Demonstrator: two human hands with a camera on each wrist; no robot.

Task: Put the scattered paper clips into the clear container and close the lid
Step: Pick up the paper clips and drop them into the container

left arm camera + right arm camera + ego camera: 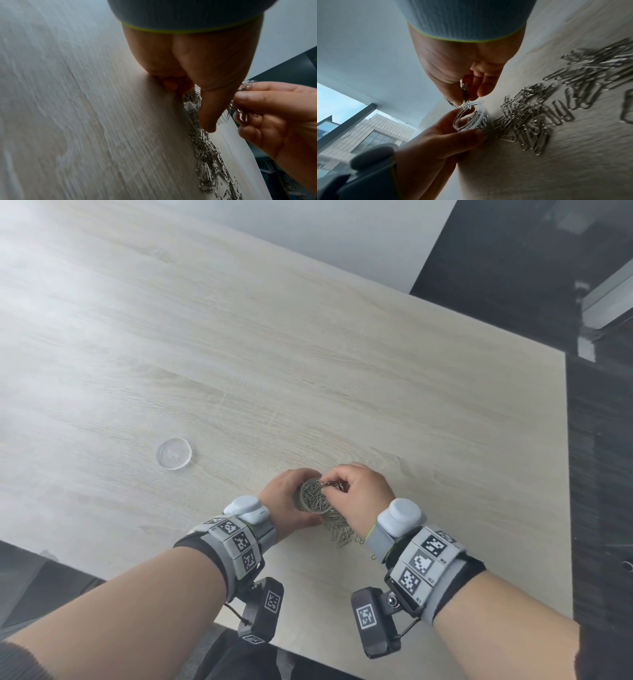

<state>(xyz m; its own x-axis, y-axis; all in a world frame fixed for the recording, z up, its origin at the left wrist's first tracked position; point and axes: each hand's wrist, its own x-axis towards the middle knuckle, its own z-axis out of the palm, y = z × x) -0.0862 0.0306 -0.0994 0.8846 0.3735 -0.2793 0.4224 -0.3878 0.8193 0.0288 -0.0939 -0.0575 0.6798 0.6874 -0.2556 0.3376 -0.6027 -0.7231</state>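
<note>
Clear container (312,497): wall mostly hidden by the left hand (286,501) wrapped round it; only the clip-filled mouth shows in the head view.
Loose paper clips (339,529): pile on the desk (308,392) partly covered by the right hand (363,491); count too small to tell.
Right wrist view: nearest clips (597,65) blurred, one cut off at the right edge.
Left wrist view: container almost wholly behind the thumb (212,108); desk grain smeared.

No readable text anywhere; wristbands (239,539) carry only black-and-white square marker codes, tiny labels beside them illegible.
</note>
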